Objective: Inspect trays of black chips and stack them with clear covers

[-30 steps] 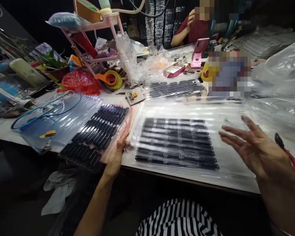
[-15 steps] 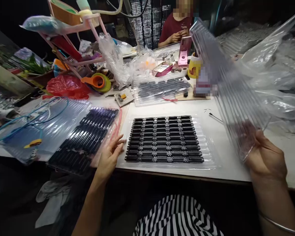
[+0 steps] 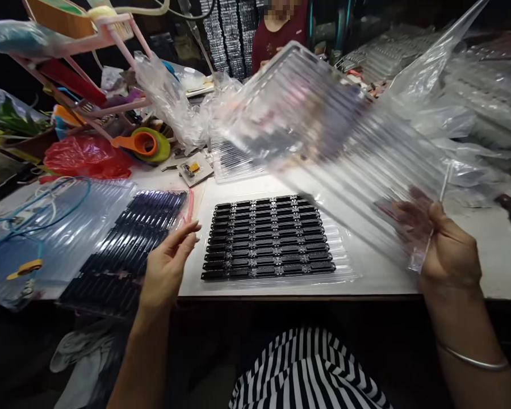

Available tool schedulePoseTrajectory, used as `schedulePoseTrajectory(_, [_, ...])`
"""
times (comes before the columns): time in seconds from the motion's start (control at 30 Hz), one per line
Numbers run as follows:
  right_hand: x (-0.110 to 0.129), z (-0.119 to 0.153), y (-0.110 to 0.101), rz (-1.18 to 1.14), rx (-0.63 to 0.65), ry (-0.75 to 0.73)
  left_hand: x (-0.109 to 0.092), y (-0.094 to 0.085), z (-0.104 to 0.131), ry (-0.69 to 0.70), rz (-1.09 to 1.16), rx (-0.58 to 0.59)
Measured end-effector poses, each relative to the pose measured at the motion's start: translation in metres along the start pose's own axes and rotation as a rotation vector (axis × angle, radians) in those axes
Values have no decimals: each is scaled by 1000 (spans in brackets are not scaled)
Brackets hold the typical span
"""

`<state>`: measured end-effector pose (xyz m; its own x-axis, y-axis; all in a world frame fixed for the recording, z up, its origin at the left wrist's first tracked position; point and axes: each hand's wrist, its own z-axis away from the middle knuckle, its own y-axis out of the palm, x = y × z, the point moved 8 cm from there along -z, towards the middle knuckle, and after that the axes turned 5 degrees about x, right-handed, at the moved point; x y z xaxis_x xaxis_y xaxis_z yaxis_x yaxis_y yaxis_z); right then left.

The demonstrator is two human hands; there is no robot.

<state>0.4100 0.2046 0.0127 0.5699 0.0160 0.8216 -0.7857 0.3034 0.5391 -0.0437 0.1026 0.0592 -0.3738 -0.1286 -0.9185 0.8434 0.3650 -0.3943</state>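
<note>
My right hand (image 3: 451, 247) is closed on the near corner of a clear ribbed plastic tray (image 3: 344, 153), held tilted above the table. Through the tray some of my fingers show. Below and to its left lies another clear tray (image 3: 343, 264), filled with rows of black connector-like strips (image 3: 268, 238). My left hand (image 3: 168, 258) hovers just left of that filled tray, fingers loosely stretched, thumb apart, nothing in them. Whether its fingertips touch the tray edge I cannot tell.
Stacked clear trays with dark strips (image 3: 128, 244) lie at the left, with a blue cable (image 3: 79, 207) over them. Behind are a pink rack (image 3: 119, 42), a red bag (image 3: 87, 156) and an orange tape dispenser (image 3: 142, 143). Plastic bags (image 3: 464, 125) pile at right. A person (image 3: 276, 34) sits opposite.
The clear tray in my right hand has swung leftward and turned flatter, now reaching over the back of the filled tray. My left hand has drawn slightly away from the filled tray.
</note>
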Motion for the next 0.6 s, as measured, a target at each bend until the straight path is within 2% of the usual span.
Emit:
schedulePoseTrajectory(0.1, [17,2,22,54,134,-96,-39,28,-4,7,461,243])
schedulePoseTrajectory(0.2, [33,6,48,129,290,-186,-68,42,-8,-25,630,373])
schedulePoseTrajectory(0.3, [53,7,67,204,351,-282,-83,44,-16,3,587,405])
schedulePoseTrajectory(0.43, [77,4,86,211,405,-346,-92,46,-23,114,515,456])
schedulePoseTrajectory(0.5, [88,4,96,220,466,-387,-99,43,-27,194,541,409])
schedulePoseTrajectory(0.6, [96,7,109,315,555,-418,-108,31,-31,330,590,271])
